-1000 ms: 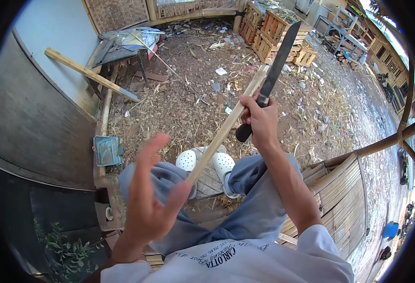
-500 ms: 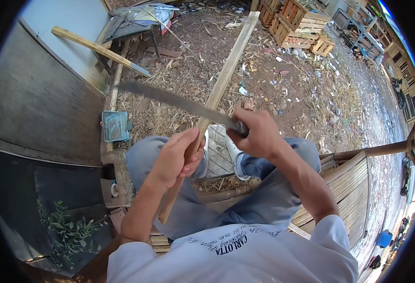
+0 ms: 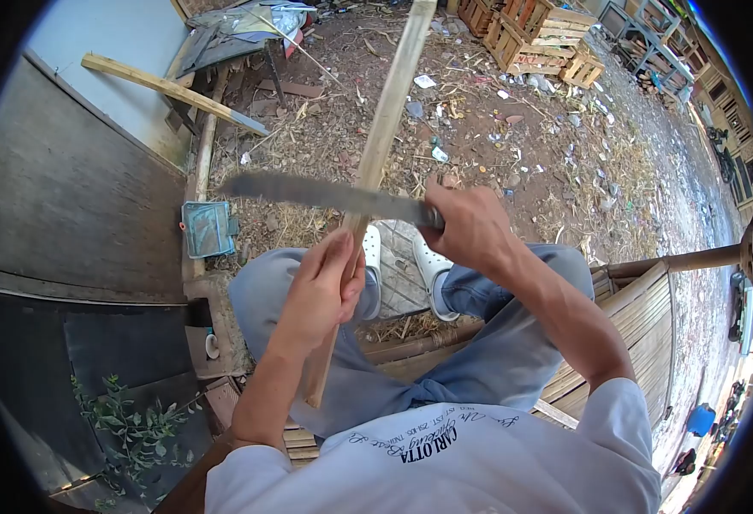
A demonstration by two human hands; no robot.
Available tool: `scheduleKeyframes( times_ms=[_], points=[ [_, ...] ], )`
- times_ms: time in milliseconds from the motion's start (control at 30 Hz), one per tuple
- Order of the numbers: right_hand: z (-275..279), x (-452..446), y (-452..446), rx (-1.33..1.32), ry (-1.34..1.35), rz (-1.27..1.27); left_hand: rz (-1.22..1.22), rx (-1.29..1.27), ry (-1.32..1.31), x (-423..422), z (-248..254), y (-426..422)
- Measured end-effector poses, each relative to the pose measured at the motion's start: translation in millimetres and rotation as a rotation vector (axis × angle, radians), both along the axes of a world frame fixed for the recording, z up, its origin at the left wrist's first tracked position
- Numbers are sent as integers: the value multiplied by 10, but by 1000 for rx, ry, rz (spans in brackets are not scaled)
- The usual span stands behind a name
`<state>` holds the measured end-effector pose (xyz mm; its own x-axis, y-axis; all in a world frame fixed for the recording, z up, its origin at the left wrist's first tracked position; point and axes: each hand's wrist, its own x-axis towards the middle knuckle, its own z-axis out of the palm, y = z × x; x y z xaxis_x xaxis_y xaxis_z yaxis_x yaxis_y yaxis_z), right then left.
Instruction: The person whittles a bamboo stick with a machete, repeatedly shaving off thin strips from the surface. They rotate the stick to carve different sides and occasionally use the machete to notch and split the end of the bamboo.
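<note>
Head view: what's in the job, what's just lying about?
In the job:
long knife, in the right hand
wooden strip, in the left hand, crossed by the blade in this view

Lying about:
wooden crates
blue-green container
separate timber beam

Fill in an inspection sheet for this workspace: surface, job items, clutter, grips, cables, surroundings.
Surface: no worktop under the cut area; work is held over the lap, beside slatted bamboo decking.
Job items: wooden strip, with the machete blade crossing it beyond the left hand; whether the edge has bitten is unclear.
Clutter: paper scraps and dry plant litter on the dirt ground.
Grips: left grip closed around the strip; right grip closed on the machete handle.
Cables: nothing seen.
Surroundings: wooden crates ahead; leafy plant at lower left; white clogs below the work.
</note>
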<state>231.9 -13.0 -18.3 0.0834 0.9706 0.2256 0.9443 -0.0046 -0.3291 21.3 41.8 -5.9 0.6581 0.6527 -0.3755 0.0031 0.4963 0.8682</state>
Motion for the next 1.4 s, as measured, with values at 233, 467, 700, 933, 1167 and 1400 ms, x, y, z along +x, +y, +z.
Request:
scheduleKeyframes(
  times_ms=[233, 467, 700, 933, 1167, 1400],
  points=[
    [10, 216, 147, 64, -2, -227, -88, 89, 61, -68, -72, -119],
    [92, 605, 240, 145, -1, -371, -176, 35, 137, -248, 14, -268],
    [21, 601, 179, 59, 41, -347, -143, 5, 168, -377, -19, -457],
    [-45, 329, -64, 247, -153, 142, -214, 68, 222, -515, -107, -616],
    [241, 984, -99, 255, 114, -639, -150, 53, 224, -729, -147, -681],
    [266, 233, -39, 77, 1235, -277, -59, 280, 232, -235, 127, -426]
  ],
)
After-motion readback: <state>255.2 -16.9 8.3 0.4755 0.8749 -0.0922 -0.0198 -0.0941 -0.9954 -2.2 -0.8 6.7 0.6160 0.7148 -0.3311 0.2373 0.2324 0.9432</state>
